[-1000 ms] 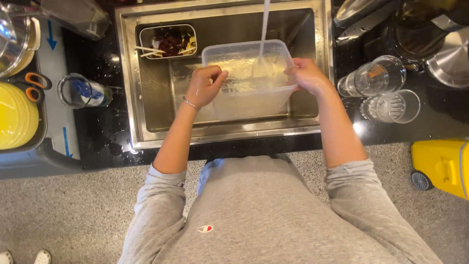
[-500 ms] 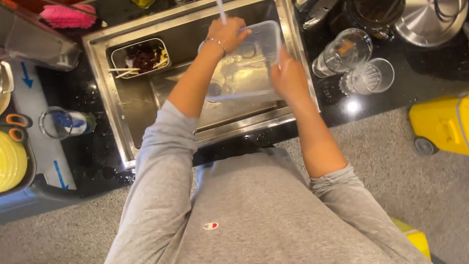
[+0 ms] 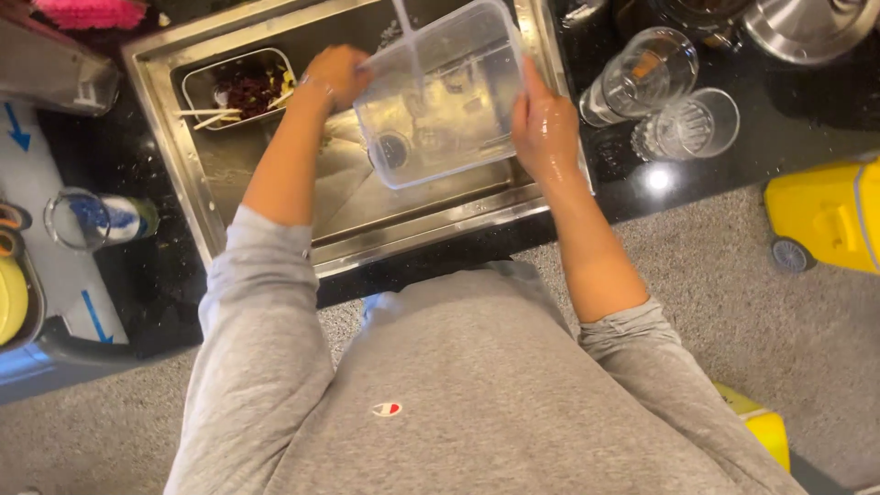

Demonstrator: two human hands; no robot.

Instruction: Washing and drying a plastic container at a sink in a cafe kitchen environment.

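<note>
Clear rectangular plastic container (image 3: 440, 92) tilted over steel sink (image 3: 275, 206) under thin water stream (image 3: 403, 23), left hand (image 3: 337, 75) and right hand (image 3: 543, 128) each pinching an opposite rim; judgement: keep grip firm, mouth angled toward sink basin.

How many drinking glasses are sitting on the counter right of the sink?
2: a tall glass lying beside the sink, and a ribbed glass just right of it. Others may sit out of frame.

Clear container (image 3: 440, 92) tilted up (now emptied), lifted above sink (image 3: 183, 183).
</note>
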